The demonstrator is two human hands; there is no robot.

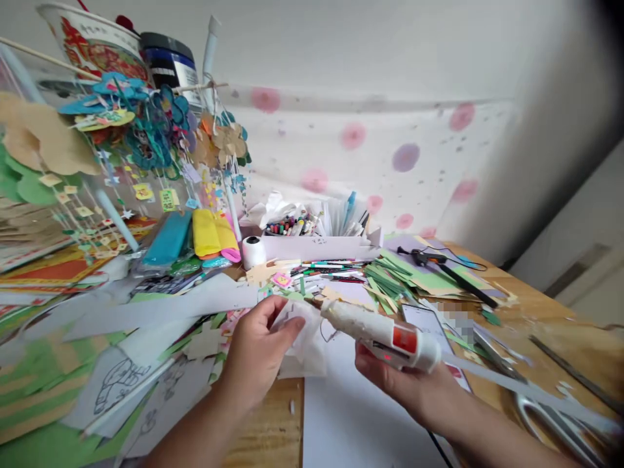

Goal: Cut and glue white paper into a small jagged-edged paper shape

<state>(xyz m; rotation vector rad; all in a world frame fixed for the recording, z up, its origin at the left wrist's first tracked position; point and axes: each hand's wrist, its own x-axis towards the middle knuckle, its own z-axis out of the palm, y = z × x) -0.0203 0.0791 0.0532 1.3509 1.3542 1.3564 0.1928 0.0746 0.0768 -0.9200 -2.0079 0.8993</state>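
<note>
My left hand (257,348) pinches a small white paper cut-out (303,338) between thumb and fingers, just above the wooden table. My right hand (397,382) grips a white hot glue gun (385,333) with a red switch. Its nozzle points left and sits close to the paper piece. A dark cord runs down from the gun past my right wrist.
Heaps of coloured paper scraps (73,364) cover the left side. A white sheet (351,416) lies under my hands. A box of crayons and pens (312,237) stands behind, a second black glue gun (429,259) at right, scissors (550,416) at lower right. Hanging paper flowers (146,130) fill the upper left.
</note>
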